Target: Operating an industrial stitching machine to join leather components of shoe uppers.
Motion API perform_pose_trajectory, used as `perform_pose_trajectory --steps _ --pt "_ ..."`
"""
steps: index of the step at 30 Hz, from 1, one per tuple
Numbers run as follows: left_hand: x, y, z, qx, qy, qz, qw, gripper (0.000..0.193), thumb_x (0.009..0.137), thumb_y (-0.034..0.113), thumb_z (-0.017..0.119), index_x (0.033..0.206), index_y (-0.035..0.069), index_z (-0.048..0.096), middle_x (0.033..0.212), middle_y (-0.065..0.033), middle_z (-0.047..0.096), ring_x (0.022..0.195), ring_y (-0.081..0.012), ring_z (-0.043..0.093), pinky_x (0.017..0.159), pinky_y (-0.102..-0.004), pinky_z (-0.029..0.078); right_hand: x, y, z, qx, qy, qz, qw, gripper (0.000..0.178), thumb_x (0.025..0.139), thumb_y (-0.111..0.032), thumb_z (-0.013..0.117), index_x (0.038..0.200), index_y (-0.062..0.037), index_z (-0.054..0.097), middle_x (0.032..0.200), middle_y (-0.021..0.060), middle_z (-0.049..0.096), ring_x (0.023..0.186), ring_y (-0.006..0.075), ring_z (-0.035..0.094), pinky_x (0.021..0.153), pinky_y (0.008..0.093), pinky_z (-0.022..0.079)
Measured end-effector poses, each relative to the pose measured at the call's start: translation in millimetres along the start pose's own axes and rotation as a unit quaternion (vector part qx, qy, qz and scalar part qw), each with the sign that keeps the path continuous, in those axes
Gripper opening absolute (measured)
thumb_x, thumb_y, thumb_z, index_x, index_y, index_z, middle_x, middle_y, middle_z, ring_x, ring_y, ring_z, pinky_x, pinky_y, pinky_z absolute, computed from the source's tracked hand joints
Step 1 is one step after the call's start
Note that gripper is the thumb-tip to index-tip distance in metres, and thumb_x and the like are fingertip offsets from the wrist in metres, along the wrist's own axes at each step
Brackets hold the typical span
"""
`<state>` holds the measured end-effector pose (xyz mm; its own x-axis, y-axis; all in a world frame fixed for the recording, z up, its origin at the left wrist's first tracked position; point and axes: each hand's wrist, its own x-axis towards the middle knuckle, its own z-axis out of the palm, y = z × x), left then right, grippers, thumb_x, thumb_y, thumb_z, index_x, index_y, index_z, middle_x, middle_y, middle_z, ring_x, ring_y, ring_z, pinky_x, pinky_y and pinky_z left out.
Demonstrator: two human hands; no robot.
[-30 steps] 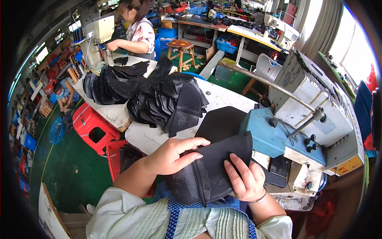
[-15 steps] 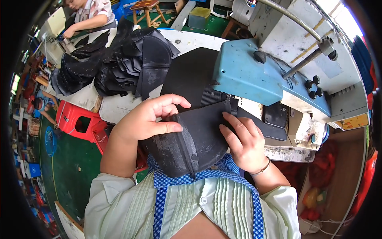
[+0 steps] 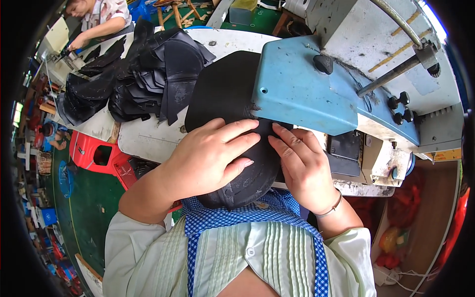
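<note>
A black curved sheet piece point(image 3: 255, 171), with a leather-like look and a scuffed grey patch, lies under both hands in front of the blue sewing machine head point(image 3: 307, 89). My left hand point(image 3: 210, 153) rests on its left part, fingers stretched toward the machine and thumb apart. On its right part lies my right hand point(image 3: 304, 166), its fingers long and flat, the tips close to the machine's front edge. The needle area is hidden behind the blue cover. Another broad black sheet point(image 3: 220, 89) stretches away beyond my left hand, along the machine's left side.
Stacked black pieces point(image 3: 153, 74) cover the white table point(image 3: 143, 138) at the left. A person point(image 3: 104, 20) works at another machine at the far left. A red plastic stool point(image 3: 96, 153) stands left of the table. Red bags point(image 3: 403, 203) sit in the wooden compartment at right.
The black piece has turned and moved nearer the machine head. My left hand has gone from gripping its edge to lying flat on it. The right hand has shifted slightly toward the left fingers.
</note>
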<state>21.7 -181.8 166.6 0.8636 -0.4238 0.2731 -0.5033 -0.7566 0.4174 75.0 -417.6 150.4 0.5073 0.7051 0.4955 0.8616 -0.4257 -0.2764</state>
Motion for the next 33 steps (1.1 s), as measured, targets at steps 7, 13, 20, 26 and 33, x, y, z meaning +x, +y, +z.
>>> perform_pose_trajectory --steps 7,13,20,26,33 --pt "9.7 -6.6 -0.6 -0.022 0.009 -0.008 1.0 0.046 0.082 0.019 0.077 0.126 0.006 0.068 0.13 -0.0099 0.064 0.099 -0.0312 0.064 0.087 -0.0402 0.054 4.9 5.9 1.2 -0.013 -0.006 -0.015 1.0 0.045 0.073 -0.003 0.062 0.116 0.0102 0.068 0.121 0.0245 0.067 0.112 0.0378 0.064 0.099 0.0458 0.053" --pt "10.9 -2.9 -0.3 0.004 -0.019 -0.028 0.999 0.045 0.082 0.017 0.076 0.126 0.008 0.069 0.13 -0.0093 0.064 0.106 -0.0323 0.063 0.091 -0.0412 0.054 1.7 5.7 1.0 -0.009 0.005 -0.004 1.0 0.044 0.072 -0.002 0.063 0.114 0.0104 0.069 0.12 0.0238 0.068 0.111 0.0373 0.064 0.098 0.0455 0.053" --pt "15.6 -6.9 3.7 0.017 -0.012 -0.004 1.0 0.045 0.082 0.015 0.075 0.126 0.008 0.069 0.131 -0.0115 0.063 0.115 -0.0362 0.059 0.096 -0.0441 0.052 -0.4 5.8 1.6 -0.009 0.018 -0.006 1.0 0.043 0.07 -0.001 0.063 0.11 0.0112 0.07 0.119 0.0231 0.069 0.108 0.036 0.065 0.096 0.0443 0.054" --pt "21.5 -14.6 0.9 0.053 0.039 0.033 0.997 0.038 0.082 0.016 0.076 0.119 0.009 0.073 0.112 -0.006 0.066 0.092 -0.0285 0.057 0.083 -0.0399 0.052 0.3 4.8 1.7 -0.014 0.021 -0.008 1.0 0.043 0.069 -0.001 0.063 0.11 0.0113 0.07 0.118 0.0231 0.069 0.106 0.0349 0.065 0.095 0.0432 0.054" --pt "24.9 -23.4 4.7 0.067 0.064 0.039 0.995 0.034 0.079 0.017 0.078 0.113 0.012 0.075 0.111 -0.0102 0.067 0.101 -0.0323 0.057 0.089 -0.0425 0.052 -1.0 5.4 2.9 -0.011 0.024 -0.004 1.0 0.044 0.068 -0.001 0.064 0.109 0.0115 0.07 0.118 0.0228 0.069 0.105 0.0339 0.065 0.094 0.0425 0.055"
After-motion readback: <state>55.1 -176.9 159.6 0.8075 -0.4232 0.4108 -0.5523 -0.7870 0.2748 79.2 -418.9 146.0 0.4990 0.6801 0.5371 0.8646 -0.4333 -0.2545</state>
